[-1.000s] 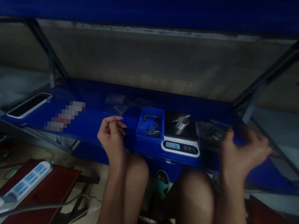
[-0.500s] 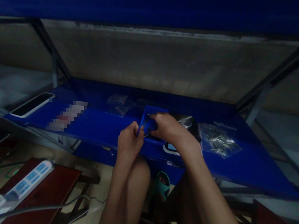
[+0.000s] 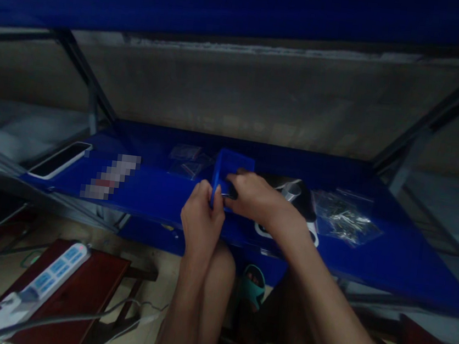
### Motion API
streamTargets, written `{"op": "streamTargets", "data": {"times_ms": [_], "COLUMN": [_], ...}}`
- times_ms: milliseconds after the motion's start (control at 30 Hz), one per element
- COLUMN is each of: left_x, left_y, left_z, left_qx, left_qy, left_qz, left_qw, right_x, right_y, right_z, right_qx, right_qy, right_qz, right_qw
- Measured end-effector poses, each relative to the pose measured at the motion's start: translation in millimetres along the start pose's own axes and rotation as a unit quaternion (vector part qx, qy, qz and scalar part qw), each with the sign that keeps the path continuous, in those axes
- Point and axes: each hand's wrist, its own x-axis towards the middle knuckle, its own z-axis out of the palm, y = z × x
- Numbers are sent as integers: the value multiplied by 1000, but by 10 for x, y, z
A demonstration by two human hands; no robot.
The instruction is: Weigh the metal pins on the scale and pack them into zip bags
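Note:
A small blue open box (image 3: 237, 160) is tilted up toward me over the blue surface. My left hand (image 3: 203, 213) is closed on its near left edge, thumb on the inner side. My right hand (image 3: 254, 194) reaches into the box from the right with its fingers curled together. Something small and dark shows at those fingertips, too blurred to name. Just right of my right hand lies a black item with a clear, shiny piece (image 3: 291, 190) on it. A white-rimmed object (image 3: 313, 237) is partly hidden under my right forearm.
A clear bag of thin metal pieces (image 3: 348, 218) lies on the right of the blue surface (image 3: 159, 203). Small clear bags (image 3: 189, 162) lie behind my left hand. A phone (image 3: 62, 159) rests at the far left. A power strip (image 3: 45, 281) sits on a brown stool (image 3: 96, 284).
The blue box has been tipped up, its far side rising. My right hand has drawn its fingers together inside it. The whole view has shifted slightly.

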Motion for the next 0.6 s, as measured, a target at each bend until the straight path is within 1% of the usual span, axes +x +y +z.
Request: {"op": "streamTargets", "data": {"times_ms": [133, 233, 300, 433, 533, 600], "left_x": [-9, -5, 7, 34, 40, 37], "left_y": [-25, -42, -58, -87, -88, -81], "left_z": [4, -3, -12, -17, -7, -3], "left_qx": [-7, -14, -21, -28, -34, -40], "left_qy": [1, 2, 1, -16, -34, -47], "left_qz": [-7, -4, -2, -1, -10, -14], "left_qw": [1000, 1000, 1000, 999, 999, 998], "right_x": [129, 196, 217, 218, 213, 218], "right_y": [95, 92, 75, 89, 161, 220], "right_z": [-105, -160, -161, -119, -83, -46], "right_qx": [52, 95, 119, 174, 228, 298], "right_qy": [-47, -73, -85, -120, -169, -204], "right_qz": [-26, -16, -6, -14, -30, -47], "right_qw": [997, 993, 989, 977, 958, 931]}}
